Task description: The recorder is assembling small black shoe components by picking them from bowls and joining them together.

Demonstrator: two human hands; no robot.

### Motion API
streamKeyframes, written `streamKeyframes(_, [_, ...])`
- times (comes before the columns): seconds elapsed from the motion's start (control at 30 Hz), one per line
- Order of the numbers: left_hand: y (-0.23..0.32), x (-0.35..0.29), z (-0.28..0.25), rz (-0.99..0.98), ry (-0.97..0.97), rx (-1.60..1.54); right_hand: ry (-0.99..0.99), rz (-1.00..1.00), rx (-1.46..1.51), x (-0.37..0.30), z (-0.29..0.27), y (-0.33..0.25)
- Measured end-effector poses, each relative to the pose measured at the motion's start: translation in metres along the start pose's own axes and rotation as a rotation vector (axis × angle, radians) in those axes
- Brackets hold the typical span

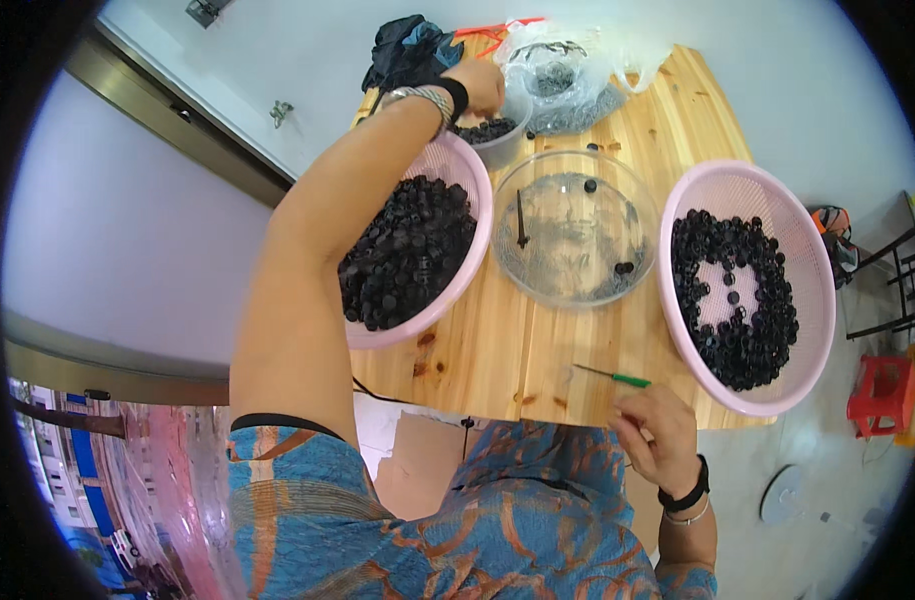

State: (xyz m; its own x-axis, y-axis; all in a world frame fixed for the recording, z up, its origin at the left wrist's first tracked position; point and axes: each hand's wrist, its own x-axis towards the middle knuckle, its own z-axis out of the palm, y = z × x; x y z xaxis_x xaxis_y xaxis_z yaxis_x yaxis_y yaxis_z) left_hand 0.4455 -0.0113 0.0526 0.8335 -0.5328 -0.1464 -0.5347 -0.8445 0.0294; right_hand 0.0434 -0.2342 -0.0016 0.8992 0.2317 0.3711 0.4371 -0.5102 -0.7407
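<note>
My left arm stretches across the left pink basket (464, 290), which is heaped with small round black parts (407, 260). At the far side of the table, my left hand (479, 84) is over a translucent tub (502, 148) with more black parts in it; its fingertips are hidden. My right hand (659, 425) is at the table's near edge with its fingers curled together; whatever they hold cannot be made out. Just beyond it lies a thin screwdriver (629, 380) with a green handle. A clear round container (567, 235) stands mid-table, with a dark pointed stick (520, 220) and a few black parts.
At the right edge stands another pink basket (812, 270), with black parts spread around its floor. Clear plastic bags (567, 90) and a dark cloth or bag (407, 55) lie at the back of the wooden table (477, 375). A red stool (880, 395) stands on the floor at right.
</note>
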Motion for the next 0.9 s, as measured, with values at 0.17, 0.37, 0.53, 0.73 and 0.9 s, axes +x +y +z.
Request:
streamKeyframes(0.17, [0.000, -0.029, -0.007, 0.040, 0.109, -0.421, 0.000, -0.058, -0.167, 0.040, -0.001, -0.032])
streamKeyframes(0.37, [0.022, -0.090, -0.021, 0.179, 0.261, -0.918, 0.007, -0.151, -0.532, 0.111, 0.007, -0.042])
streamKeyframes(0.53, [0.063, -0.180, -0.046, 0.225, 0.252, -1.506, -0.249, -0.029, -0.823, 0.181, 0.018, -0.006])
streamKeyframes(0.73, [0.098, -0.300, -0.033, 0.214, 0.140, -1.848, -0.446, 0.184, -0.935, 0.233, 0.035, 0.025])
streamKeyframes(0.9, [0.111, -0.354, 0.017, 0.084, 0.199, -2.139, -0.411, 0.411, -0.958, 0.237, 0.057, 0.058])
